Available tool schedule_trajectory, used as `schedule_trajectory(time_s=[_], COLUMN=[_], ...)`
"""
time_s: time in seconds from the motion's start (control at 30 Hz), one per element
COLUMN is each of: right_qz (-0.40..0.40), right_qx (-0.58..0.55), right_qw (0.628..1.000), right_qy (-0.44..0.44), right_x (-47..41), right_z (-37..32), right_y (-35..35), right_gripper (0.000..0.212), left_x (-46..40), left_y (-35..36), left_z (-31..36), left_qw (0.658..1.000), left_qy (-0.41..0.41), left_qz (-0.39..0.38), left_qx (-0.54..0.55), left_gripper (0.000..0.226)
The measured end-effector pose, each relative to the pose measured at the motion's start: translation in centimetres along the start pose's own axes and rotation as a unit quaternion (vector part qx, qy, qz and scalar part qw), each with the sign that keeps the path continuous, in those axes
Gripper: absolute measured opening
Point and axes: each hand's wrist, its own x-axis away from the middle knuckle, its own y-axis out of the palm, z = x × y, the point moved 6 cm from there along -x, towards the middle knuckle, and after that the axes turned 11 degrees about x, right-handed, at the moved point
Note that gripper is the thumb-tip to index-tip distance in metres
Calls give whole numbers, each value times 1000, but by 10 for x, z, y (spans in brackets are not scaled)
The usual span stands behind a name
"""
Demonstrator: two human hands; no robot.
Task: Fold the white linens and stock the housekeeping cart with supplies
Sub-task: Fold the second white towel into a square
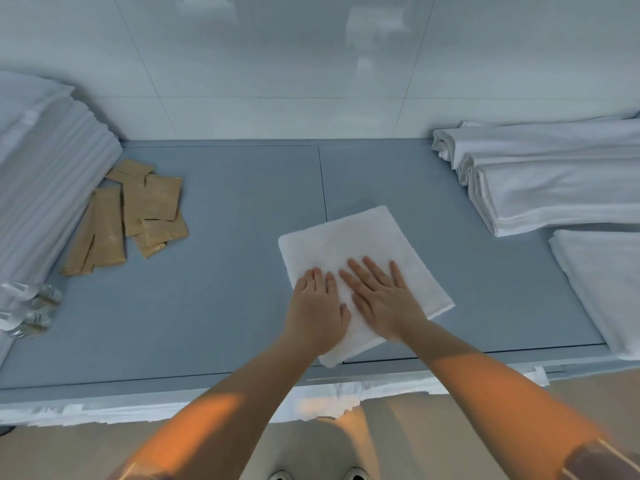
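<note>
Presently left hand point(317, 306) and right hand point(381, 299) lie flat, fingers straight, on towel point(346, 244); advise pressing creases outward evenly.

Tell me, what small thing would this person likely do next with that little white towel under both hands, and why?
Probably lift the folded towel and set it aside, perhaps onto the flat white linen at the right. The left hand and right hand lie flat on it, pressing it smooth, and it already looks like a neat square on the blue-grey counter.
</note>
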Motion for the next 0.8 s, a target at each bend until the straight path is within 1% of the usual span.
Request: schedule_trajectory(time_s=[0.03,0.07,0.1,0.13,0.17,0.23,0.27,0.33,0.4,0.47,0.5,0.53,0.6,0.67,0.8], right_qz=[-17,-36,-55,-71,-78,-64,-49,-25,-9,0,0,3,22,33,-5], right_qx=[-5,-18,-42,-76,-111,-150,-145,-108,-57,-13,-3,-3,-27,-51,-39], right_qw=[999,995,986,972,957,942,944,962,986,999,1000,1000,999,995,988], right_qy=[37,92,154,211,256,294,291,250,154,44,11,0,24,73,147], right_x=[-3,-6,-8,-9,-9,-8,-7,-5,-2,3,5,4,1,-6,-21], right_z=[8,12,13,10,5,-7,-11,-10,-4,4,9,14,16,12,23], right_y=[2,3,3,4,5,6,7,6,5,4,3,2,-1,-3,3], right_gripper=[52,53,54,56,59,64,66,65,63,60,58,56,53,53,58], left_x=[-3,-7,-12,-17,-24,-35,-39,-41,-40,-35,-32,-30,-28,-28,-30], left_y=[-8,-20,-33,-42,-46,-42,-38,-29,-18,-9,-7,-4,3,8,16], left_z=[7,12,13,11,7,3,1,-4,-9,-11,-11,-11,-11,-12,-13], left_qw=[999,995,994,995,997,997,995,993,993,993,993,994,995,997,999], left_qy=[28,52,62,60,55,53,63,81,91,98,97,93,85,75,39], left_qz=[-5,-8,13,32,38,43,60,47,19,8,8,8,7,6,2], left_qx=[-45,-86,-85,-79,-50,23,46,73,68,61,60,61,46,29,38], left_gripper=[46,25,18,26,25,12,17,38,49,54,56,57,62,68,75])
